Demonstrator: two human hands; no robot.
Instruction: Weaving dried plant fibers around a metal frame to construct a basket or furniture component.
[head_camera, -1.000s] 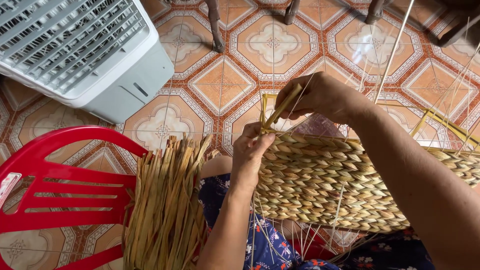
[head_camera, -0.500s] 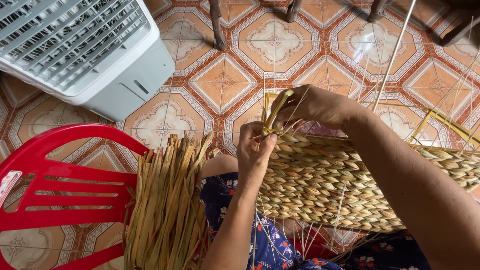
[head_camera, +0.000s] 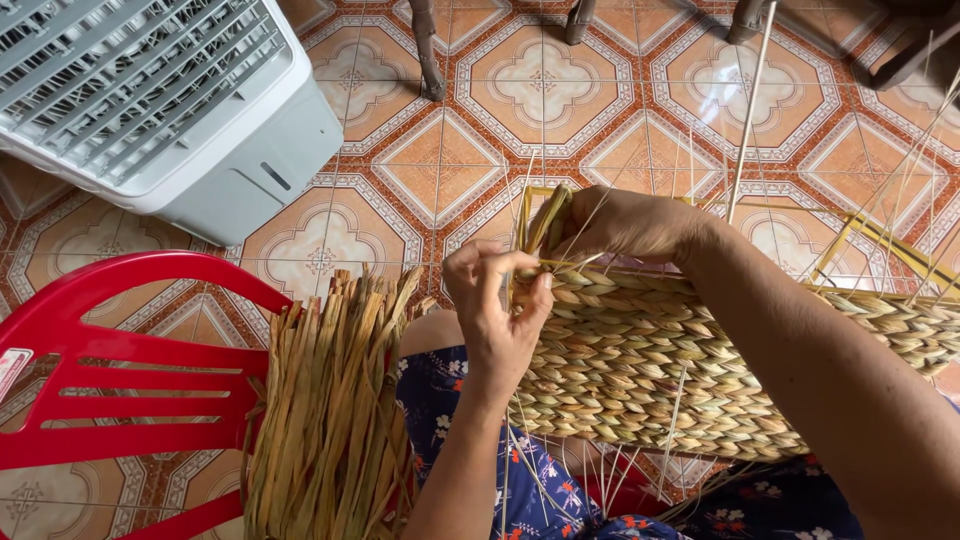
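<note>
Now, left hand (head_camera: 497, 305): grip pinching the woven mat's (head_camera: 660, 370) top-left edge, frame centre.
Right hand (head_camera: 625, 222): grip closed on a straw strand (head_camera: 548, 218) above that corner.
Mat: lower right, across lap.
Straw bundle (head_camera: 330, 410): lower left, against red chair (head_camera: 110, 385).

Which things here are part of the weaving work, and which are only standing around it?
In use: woven mat, which both hands hold at its corner; left hand; right hand; bundle of dry straw; thin upright sticks.

Standing by: red plastic chair; white fan unit; tiled floor.
</note>
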